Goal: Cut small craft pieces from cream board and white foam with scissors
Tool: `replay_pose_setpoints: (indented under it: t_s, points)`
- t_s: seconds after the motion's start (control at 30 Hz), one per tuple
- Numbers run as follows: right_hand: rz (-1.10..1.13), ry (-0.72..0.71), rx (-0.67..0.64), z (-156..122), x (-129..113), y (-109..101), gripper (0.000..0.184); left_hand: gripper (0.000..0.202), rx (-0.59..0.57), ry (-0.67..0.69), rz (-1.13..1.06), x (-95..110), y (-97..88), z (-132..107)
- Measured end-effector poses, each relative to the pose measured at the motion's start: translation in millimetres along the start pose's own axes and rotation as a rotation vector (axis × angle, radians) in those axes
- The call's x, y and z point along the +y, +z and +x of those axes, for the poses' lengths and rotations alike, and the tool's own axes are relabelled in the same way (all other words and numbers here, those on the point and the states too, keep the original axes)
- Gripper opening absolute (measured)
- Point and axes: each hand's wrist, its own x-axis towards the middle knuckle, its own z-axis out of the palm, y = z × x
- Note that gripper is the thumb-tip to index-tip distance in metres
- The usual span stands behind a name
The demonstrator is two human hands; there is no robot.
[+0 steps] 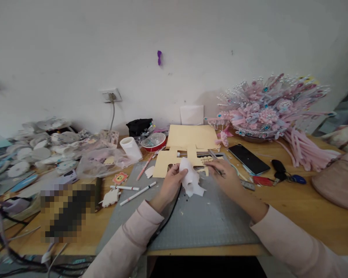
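My left hand (171, 180) is closed on a crumpled white paper piece (191, 178) above the grey cutting mat (197, 220). My right hand (224, 175) grips a thin craft knife (215, 159), its tip resting at the cut edge of a tan cardboard sheet (174, 160). A larger tan cardboard sheet (193, 136) lies just behind it. Both sleeves are pale pink.
A black phone (248, 158), keys (284, 173) and a pink beaded headdress (271, 106) lie to the right. Two white pens (133, 191), a white paper roll (131, 148), a red bowl (153, 142) and piles of craft scraps (40, 148) crowd the left. A black cable (166, 218) crosses the mat.
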Motion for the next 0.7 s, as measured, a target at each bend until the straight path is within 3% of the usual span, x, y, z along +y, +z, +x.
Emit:
replay_pose_setpoints:
  t_s: [0.13, 0.23, 0.47, 0.6, 0.7]
  points:
    - [0.24, 0.335, 0.068, 4, 5, 1, 0.025, 0.037, 0.013, -0.038, -0.004, 0, 1.0, -2]
    - [0.337, 0.444, 0.011, 5, 6, 1, 0.031, 0.038, -0.006, -0.022, -0.031, -1, 0.4, -2]
    - [0.33, 0.356, -0.146, -4, -6, 11, 0.045, 0.035, -0.036, -0.023, -0.062, -3, 0.7, -4]
    - [0.382, 0.424, -0.271, -3, -3, 14, 0.029, 0.037, -0.186, -0.073, -0.058, -2, 3.6, -9]
    - [0.244, 0.414, -0.247, 1, 2, 10, 0.02, 0.036, -0.2, -0.043, -0.061, -1, 3.0, -9]
